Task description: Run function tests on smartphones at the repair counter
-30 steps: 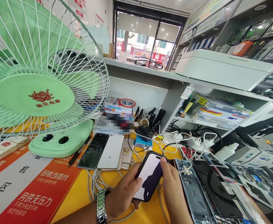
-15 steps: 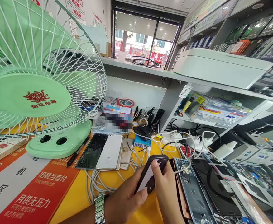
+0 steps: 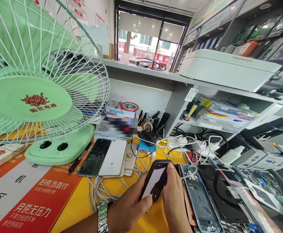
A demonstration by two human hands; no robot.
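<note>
- Now, the phone (image 3: 153,183) is held up over the yellow counter (image 3: 79,207), between your two hands, tilted with its lit screen turned towards you.
- Your left hand (image 3: 129,210) is wrapped round its left edge, thumb lying over the lower part of the screen.
- Your right hand (image 3: 174,192) clasps the opposite edge, thumb at the top right corner; its other fingers are mostly hidden, so how hard they press doesn't show.
- Expect it to be light enough for one hand, yet dense, and stiff throughout: it shouldn't bend under your grasp.
- Treat the glass as the slippery, fragile part; take hold by the long edges (the dark rim looks like a case, which should add some grip) and keep any thumb on the face gentle.
- Corners should serve for steadying it, though a pinch at one corner alone could let it swing.
- Mind your surroundings: a slip could drop it on the cables (image 3: 99,187), near the white phone (image 3: 113,158) on your left or the bare frame (image 3: 201,197) on your right.
</note>
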